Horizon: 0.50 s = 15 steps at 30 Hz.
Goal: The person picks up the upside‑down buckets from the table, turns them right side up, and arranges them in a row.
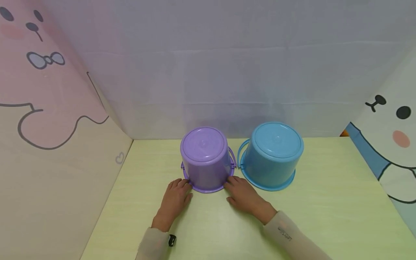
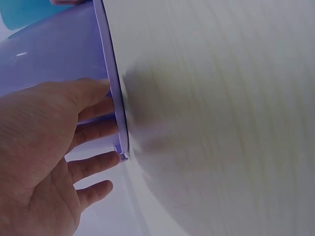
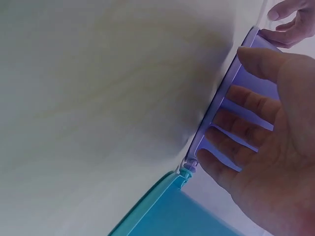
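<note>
A purple bucket (image 1: 208, 175) stands upside down on the table, its base facing up and its rim on the tabletop. My left hand (image 1: 176, 198) touches the near left part of that rim. In the left wrist view its fingers (image 2: 94, 163) are spread and mostly straight, some of them against the rim. On the near right my right hand (image 1: 244, 195) rests its fingertips along the same rim. The right wrist view shows these fingers (image 3: 241, 125) extended side by side over the purple wall. A light blue bucket (image 1: 271, 169), also upturned, is just beyond the right hand.
Both buckets have side handles; the blue handle (image 1: 239, 155) hangs close to the purple one (image 1: 232, 157). Behind them rises a pale cloth wall (image 1: 208, 83). Panels with cartoon drawings flank the pale wood-look table (image 1: 331, 202).
</note>
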Each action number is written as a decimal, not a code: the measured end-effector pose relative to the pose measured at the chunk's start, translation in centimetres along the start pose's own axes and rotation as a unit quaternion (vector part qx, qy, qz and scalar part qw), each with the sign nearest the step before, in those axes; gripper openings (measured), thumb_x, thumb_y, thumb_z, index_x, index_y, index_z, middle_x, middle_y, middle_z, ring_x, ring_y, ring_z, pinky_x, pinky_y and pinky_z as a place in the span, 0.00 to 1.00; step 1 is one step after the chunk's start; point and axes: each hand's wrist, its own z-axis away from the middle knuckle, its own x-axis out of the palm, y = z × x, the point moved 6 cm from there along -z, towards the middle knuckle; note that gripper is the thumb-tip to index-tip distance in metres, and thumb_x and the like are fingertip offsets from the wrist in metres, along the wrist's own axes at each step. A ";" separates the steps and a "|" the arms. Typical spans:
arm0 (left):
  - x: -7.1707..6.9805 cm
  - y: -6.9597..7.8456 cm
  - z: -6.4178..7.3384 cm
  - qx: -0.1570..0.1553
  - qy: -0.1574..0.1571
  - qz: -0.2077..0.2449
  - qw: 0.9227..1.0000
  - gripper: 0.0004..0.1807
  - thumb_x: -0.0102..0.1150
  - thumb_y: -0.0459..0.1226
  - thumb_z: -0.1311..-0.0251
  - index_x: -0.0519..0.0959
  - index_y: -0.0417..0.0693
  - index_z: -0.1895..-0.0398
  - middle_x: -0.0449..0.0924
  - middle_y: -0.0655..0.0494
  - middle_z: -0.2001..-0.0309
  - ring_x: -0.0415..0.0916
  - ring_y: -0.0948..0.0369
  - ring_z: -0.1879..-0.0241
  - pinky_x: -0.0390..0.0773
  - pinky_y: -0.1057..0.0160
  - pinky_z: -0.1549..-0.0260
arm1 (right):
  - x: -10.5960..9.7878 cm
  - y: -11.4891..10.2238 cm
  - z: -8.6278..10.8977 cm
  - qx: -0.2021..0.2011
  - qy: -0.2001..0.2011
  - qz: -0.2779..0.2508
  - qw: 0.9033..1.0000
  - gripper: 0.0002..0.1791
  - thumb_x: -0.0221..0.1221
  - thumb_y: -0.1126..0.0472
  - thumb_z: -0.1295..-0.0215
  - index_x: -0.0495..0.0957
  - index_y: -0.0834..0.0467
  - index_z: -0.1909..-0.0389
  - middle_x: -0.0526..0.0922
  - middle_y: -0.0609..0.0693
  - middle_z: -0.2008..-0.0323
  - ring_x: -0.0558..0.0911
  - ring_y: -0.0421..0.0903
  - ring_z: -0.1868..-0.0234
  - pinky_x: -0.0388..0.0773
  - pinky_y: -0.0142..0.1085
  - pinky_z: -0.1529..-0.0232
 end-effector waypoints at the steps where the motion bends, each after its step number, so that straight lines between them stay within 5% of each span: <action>1: 0.0 0.0 0.0 0.000 -0.001 0.000 1.000 0.15 0.77 0.35 0.41 0.85 0.41 0.53 0.83 0.47 0.47 0.78 0.45 0.44 0.77 0.44 0.40 | 0.0 0.0 -0.1 0.001 0.001 0.000 1.000 0.21 0.73 0.58 0.37 0.80 0.62 0.47 0.79 0.58 0.47 0.80 0.57 0.45 0.81 0.51 0.43; 15: 0.0 0.0 -0.3 -0.003 -0.004 0.008 1.000 0.13 0.76 0.34 0.41 0.82 0.42 0.56 0.82 0.48 0.51 0.78 0.45 0.45 0.78 0.43 0.41 | 0.3 0.1 -0.3 0.003 -0.007 0.007 1.000 0.23 0.74 0.57 0.39 0.79 0.63 0.47 0.78 0.58 0.49 0.80 0.57 0.45 0.83 0.49 0.51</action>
